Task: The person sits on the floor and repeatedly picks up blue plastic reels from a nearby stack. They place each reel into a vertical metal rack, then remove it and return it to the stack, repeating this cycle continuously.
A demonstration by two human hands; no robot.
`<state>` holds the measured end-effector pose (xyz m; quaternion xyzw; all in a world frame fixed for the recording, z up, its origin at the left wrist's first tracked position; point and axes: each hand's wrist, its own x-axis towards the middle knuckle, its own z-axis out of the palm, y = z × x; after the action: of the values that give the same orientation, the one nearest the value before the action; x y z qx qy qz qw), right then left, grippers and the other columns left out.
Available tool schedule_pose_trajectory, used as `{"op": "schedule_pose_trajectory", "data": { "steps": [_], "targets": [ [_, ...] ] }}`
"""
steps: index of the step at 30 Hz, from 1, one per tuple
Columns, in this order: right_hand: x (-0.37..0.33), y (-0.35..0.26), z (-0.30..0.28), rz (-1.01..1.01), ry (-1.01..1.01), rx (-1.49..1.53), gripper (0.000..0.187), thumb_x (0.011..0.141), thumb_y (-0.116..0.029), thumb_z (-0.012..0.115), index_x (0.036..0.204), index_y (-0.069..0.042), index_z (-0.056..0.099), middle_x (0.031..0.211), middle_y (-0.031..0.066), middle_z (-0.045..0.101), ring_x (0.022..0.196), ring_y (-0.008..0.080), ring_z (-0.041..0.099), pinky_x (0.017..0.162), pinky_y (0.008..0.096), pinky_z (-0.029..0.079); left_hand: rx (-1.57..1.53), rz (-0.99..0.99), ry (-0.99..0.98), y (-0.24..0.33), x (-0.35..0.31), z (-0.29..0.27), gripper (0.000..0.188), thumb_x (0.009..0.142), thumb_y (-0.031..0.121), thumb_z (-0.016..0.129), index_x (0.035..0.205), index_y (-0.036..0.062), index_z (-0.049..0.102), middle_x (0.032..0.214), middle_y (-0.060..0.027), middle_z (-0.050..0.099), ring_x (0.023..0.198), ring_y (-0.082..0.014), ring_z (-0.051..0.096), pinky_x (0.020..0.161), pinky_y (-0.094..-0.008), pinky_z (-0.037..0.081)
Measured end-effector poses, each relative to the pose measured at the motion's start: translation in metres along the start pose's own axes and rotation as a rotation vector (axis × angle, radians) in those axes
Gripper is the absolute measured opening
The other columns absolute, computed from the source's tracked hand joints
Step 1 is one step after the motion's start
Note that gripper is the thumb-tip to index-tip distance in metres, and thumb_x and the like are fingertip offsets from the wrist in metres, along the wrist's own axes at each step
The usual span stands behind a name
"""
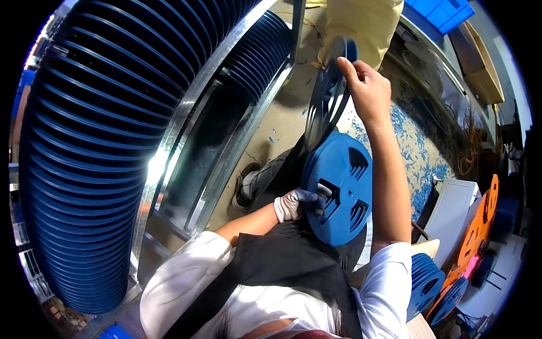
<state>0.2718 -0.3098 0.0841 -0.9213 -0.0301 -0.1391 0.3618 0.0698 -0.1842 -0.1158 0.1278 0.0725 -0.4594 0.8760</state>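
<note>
My left hand [296, 204], in a pale glove with grey-blue fingertips, holds a round blue plastic reel [345, 178] at my lap. Its fingers hook over the left side of the reel, at one of the cut-outs around the hub. My bare right hand [367, 90] is raised beyond it, thumb and fingers closed on the rim of a second, darker reel [323, 110]. That one is tilted nearly edge-on, and its lower edge comes close to the top of the blue reel; whether they touch I cannot tell.
Long rows of dark blue reels [96, 169] stand in a metal rack [180, 113] on my left. Blue scraps [429, 164] litter the floor. At right are an orange perforated part [471, 237], more blue reels [424, 282] and a white box [451, 209]; a yellowish sack [361, 25] stands ahead.
</note>
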Motion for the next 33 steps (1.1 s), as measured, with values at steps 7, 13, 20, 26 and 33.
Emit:
{"op": "schedule_pose_trajectory", "data": {
  "steps": [7,13,20,26,33],
  "targets": [
    [0.004,0.033,0.013,-0.057,0.236,-0.109,0.022,0.078,-0.027,0.062,0.081,-0.005,0.063,0.072,0.0137,0.066,0.069,0.0315,0.065,0.066,0.0377,0.051,0.073,0.004,0.058,-0.003,0.001,-0.001,0.051,0.076,0.022,0.069,0.118,-0.0028,0.055,0.082,-0.0132,0.065,0.073,-0.0233,0.061,0.079,-0.0383,0.049],
    [-0.020,0.041,-0.059,-0.311,0.077,0.364,0.022,0.095,-0.006,0.051,0.115,0.003,0.057,0.101,0.0153,0.066,0.095,0.0196,0.066,0.084,0.0296,0.053,0.028,0.016,-0.049,-0.002,0.039,0.006,0.038,0.082,0.021,0.066,0.115,0.0054,0.060,0.083,-0.0133,0.067,0.077,-0.0219,0.064,0.073,-0.0336,0.050],
    [-0.068,0.055,-0.067,-0.487,-0.017,0.331,0.019,0.098,-0.013,0.045,0.107,0.001,0.053,0.092,0.0155,0.065,0.080,0.0179,0.060,0.072,0.0286,0.048,-0.103,-0.027,0.033,0.000,0.045,-0.011,0.033,0.084,0.017,0.065,0.113,0.0045,0.058,0.092,-0.0142,0.066,0.084,-0.0245,0.067,0.077,-0.0380,0.053],
    [-0.078,0.055,-0.016,-0.545,-0.108,0.276,0.014,0.088,-0.005,0.056,0.101,-0.001,0.054,0.095,0.0204,0.066,0.083,0.0285,0.063,0.078,0.0350,0.049,-0.058,-0.007,0.061,0.010,0.044,-0.006,0.040,0.082,0.021,0.067,0.115,0.0017,0.052,0.096,-0.0163,0.063,0.091,-0.0274,0.065,0.082,-0.0403,0.052],
    [-0.037,0.029,0.107,-0.542,-0.226,0.242,0.019,0.079,-0.001,0.063,0.097,-0.005,0.058,0.099,0.0142,0.061,0.084,0.0334,0.063,0.070,0.0369,0.052,-0.130,-0.015,0.139,0.002,0.051,-0.017,0.035,0.077,0.014,0.072,0.105,0.0032,0.055,0.092,-0.0154,0.065,0.083,-0.0296,0.066,0.080,-0.0432,0.051]
  ]
}}
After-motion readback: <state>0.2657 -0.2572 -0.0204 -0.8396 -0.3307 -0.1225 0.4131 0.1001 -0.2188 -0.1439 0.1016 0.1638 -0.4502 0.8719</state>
